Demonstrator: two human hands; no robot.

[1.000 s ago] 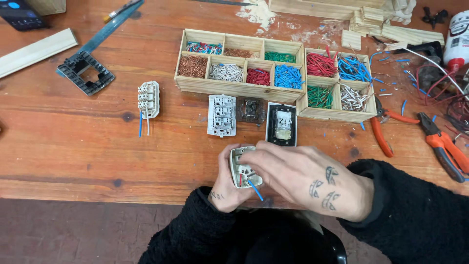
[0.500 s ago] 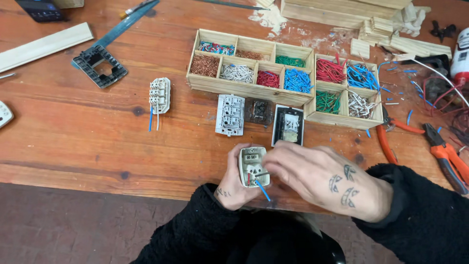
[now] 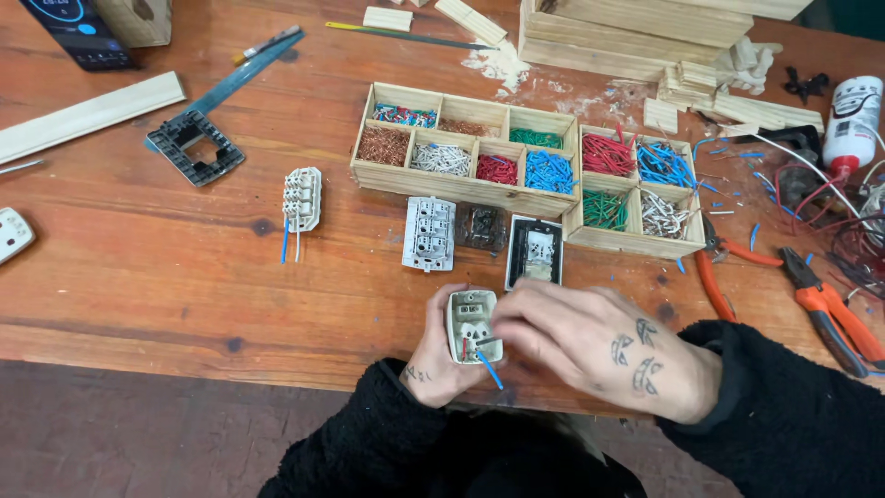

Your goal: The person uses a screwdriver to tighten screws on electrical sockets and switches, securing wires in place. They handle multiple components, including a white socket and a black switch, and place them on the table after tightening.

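Your left hand (image 3: 438,364) keeps gripping the socket (image 3: 472,325) below the tray (image 3: 461,184); your right hand (image 3: 599,346) now pinches its blue wire (image 3: 489,370), fingers moved in closer.

Wooden tray (image 3: 461,189) of sorted wire bits, orange pliers (image 3: 830,309), glue bottle (image 3: 850,124).

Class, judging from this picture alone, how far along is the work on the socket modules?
Looks done: sorted wire offcuts fill the wooden tray. In hand: the left hand holds a white socket module while the right hand works at its blue wire. Left: another module still carries wires.
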